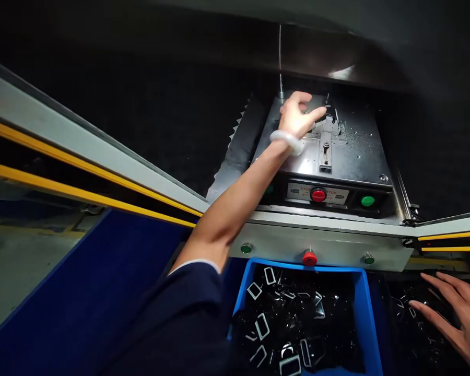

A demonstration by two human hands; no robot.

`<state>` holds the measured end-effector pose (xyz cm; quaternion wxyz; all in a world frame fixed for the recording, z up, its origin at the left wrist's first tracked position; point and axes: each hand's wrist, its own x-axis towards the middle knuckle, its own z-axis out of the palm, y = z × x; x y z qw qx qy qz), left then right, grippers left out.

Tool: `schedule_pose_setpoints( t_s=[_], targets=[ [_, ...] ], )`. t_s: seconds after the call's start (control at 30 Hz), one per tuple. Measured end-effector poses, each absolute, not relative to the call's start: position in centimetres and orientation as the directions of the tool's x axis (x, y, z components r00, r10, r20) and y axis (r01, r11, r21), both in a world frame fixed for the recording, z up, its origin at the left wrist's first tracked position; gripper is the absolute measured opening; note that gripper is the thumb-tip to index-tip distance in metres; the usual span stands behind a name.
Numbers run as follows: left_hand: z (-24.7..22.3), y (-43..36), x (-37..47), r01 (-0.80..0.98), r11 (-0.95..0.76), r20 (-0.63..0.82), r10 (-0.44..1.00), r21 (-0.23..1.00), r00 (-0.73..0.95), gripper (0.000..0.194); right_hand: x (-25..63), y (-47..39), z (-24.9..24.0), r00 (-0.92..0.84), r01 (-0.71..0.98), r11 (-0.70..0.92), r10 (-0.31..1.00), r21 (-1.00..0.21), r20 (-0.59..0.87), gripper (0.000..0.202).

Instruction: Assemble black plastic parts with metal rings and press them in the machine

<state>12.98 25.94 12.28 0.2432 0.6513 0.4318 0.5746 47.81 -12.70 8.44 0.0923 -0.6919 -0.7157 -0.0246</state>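
My left hand (297, 114) reaches over the steel plate of a press-like machine, a white band round its wrist. Its thumb points at the small metal fixture (329, 124), and the thumb and fingers stand apart with nothing visible between them. A dark piece (330, 110) sits in the fixture; I cannot make out its kind. At the lower right, my right hand (462, 308) is spread over a dark heap of small parts (412, 313), and I cannot tell whether the fingertips touch them. Below the machine, a blue bin (370, 318) holds several small rectangular metal frames (262, 326).
The machine's front panel carries a red button (318, 195) and a green button (367, 201). A red knob (309, 257) juts from the rail above the bin. A flexible metal hose (281, 60) rises behind the plate. Yellow-striped door edges (90, 188) flank the opening.
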Motion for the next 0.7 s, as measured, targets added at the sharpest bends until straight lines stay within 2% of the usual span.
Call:
schedule_pose_setpoints(
  t_s=[0.03,0.13,0.23,0.3,0.43,0.5,0.7],
  targets=[
    [11.9,22.8,11.7,0.318,-0.475,0.511,0.859,0.820,-0.037,0.028,47.8,-13.0,7.5,-0.031,0.994,0.043,0.992,-0.098,0.122,0.060],
    [9.7,11.9,7.1,0.433,-0.426,0.483,0.875,0.794,-0.025,0.009,45.4,-11.5,5.6,-0.021,0.973,0.014,0.999,-0.229,-0.026,0.052],
    [6.0,2.9,2.6,0.564,-0.295,0.355,0.935,0.772,0.002,0.010,42.8,-8.6,4.3,0.009,0.944,-0.030,0.998,-0.327,-0.066,0.053],
    [3.2,-0.3,-0.2,0.633,-0.255,0.292,0.955,0.731,0.048,0.013,42.1,-7.2,3.6,0.036,0.912,-0.067,0.996,-0.405,-0.083,0.051],
    [-0.7,-1.1,-4.1,0.764,-0.263,0.161,0.965,0.589,0.208,0.032,42.3,-6.6,2.7,0.084,0.860,-0.133,0.989,-0.493,-0.119,0.037],
    [-1.4,-0.5,-4.9,0.795,-0.287,0.119,0.957,0.534,0.265,0.033,42.4,-6.6,2.4,0.092,0.853,-0.133,0.990,-0.504,-0.105,0.033],
    [-0.9,-0.8,-4.0,0.888,-0.237,0.126,0.971,0.393,0.203,0.031,42.0,-6.5,0.7,0.146,0.881,-0.120,0.989,-0.458,0.021,0.024]
  ],
)
